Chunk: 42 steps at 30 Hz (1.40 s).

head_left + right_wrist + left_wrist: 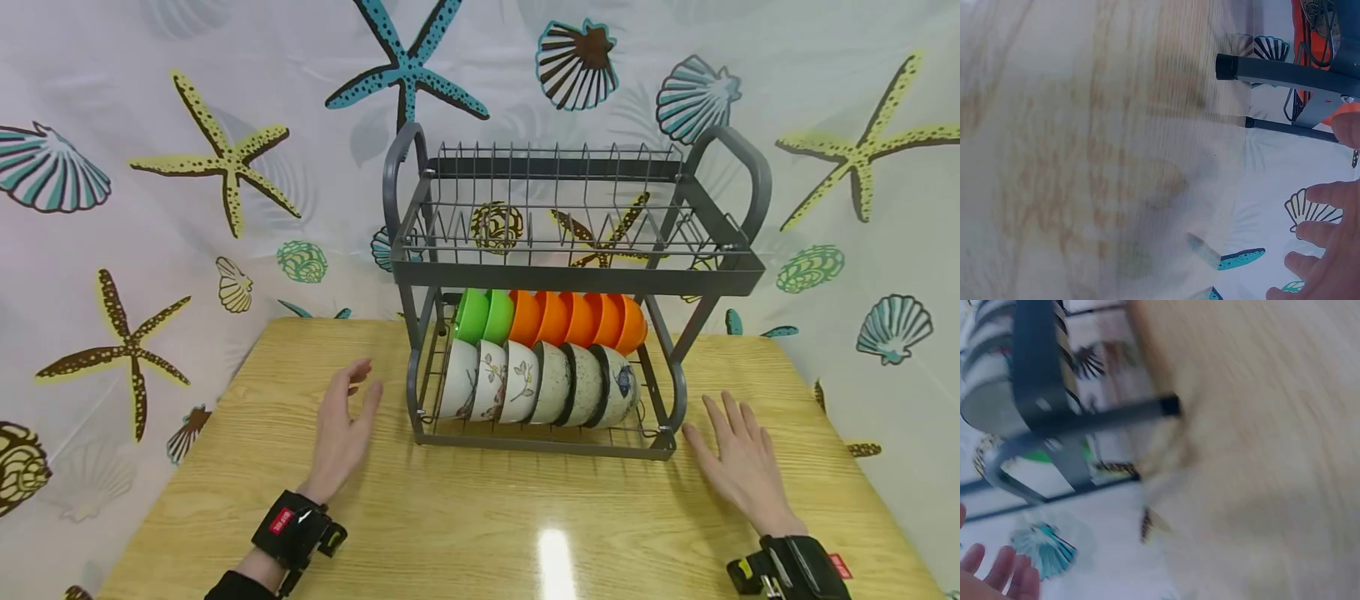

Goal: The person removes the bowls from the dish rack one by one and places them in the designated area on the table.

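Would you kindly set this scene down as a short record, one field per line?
Rack: grey, two-tier, standing on a wooden table
Lower tier, back: two green bowls, five orange bowls
Lower tier, front: three white bowls, three speckled bowls
Left hand: left of the rack, holding nothing
Right hand: right of the rack, fingers extended, holding nothing
Background: patterned cloth
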Each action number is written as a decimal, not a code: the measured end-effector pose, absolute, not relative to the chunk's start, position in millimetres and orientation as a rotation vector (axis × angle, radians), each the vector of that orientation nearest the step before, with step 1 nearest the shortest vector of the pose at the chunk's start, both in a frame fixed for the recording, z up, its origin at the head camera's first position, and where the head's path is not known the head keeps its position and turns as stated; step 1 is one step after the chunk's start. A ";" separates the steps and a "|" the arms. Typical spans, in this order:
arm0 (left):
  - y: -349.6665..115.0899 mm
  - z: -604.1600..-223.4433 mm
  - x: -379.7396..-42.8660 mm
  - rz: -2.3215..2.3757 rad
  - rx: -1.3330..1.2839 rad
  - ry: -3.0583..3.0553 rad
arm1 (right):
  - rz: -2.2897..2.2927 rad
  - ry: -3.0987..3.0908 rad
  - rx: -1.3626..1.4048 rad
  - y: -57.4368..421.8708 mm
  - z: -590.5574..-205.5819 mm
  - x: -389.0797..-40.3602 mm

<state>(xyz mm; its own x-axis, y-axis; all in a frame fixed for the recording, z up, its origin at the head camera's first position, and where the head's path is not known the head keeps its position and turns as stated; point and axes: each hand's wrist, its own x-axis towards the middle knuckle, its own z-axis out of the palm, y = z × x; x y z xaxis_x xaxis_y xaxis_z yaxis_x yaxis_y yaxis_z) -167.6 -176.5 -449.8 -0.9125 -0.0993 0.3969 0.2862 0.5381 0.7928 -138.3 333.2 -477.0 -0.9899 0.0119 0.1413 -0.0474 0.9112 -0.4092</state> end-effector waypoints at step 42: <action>-100.7 -424.9 -178.7 -1.990 -0.194 -2.488 | 1.155 -2.656 -0.007 314.0 -461.7 -131.4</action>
